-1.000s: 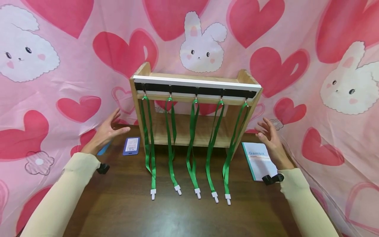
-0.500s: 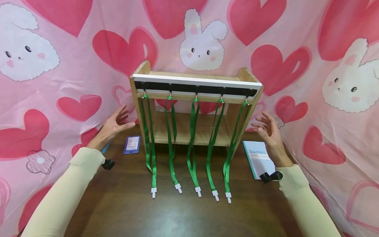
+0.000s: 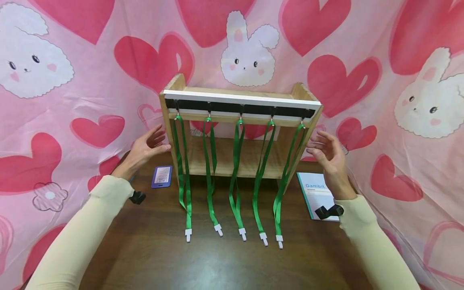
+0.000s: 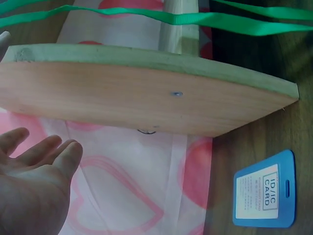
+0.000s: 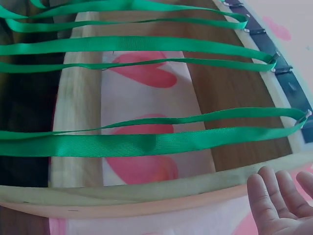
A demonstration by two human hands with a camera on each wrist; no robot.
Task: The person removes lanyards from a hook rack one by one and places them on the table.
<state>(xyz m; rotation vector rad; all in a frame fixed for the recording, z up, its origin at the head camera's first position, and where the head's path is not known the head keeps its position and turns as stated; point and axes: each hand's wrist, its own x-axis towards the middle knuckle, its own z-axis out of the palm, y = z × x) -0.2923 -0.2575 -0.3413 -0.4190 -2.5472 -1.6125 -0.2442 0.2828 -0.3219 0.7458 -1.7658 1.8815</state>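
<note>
A small wooden rack [image 3: 232, 157] stands at the middle of the table, with a white rail and black strip [image 3: 224, 107] along its top front. Several green lanyards [image 3: 235, 161] hang from hooks on that strip, their white clips [image 3: 242, 234] lying toward the front. My left hand [image 3: 145, 149] is beside the rack's left side panel [image 4: 112, 88], fingers spread and holding nothing. On the other side my right hand [image 3: 329, 157] hovers close to the right side panel [image 5: 186, 191], palm turned inward, also holding nothing. Whether any fingertip touches the wood, I cannot tell.
A blue ID card holder [image 3: 161, 177] lies left of the rack, below my left hand. To the right, a Gambit notepad [image 3: 317, 195] is partly covered by my right hand and wrist camera. Behind everything hangs a pink cloth [image 3: 203, 64] with hearts and rabbits.
My left hand has moved right and slightly up, nearer the rack. The right hand has shifted a little up and inward. Rack and lanyards stay in place.
</note>
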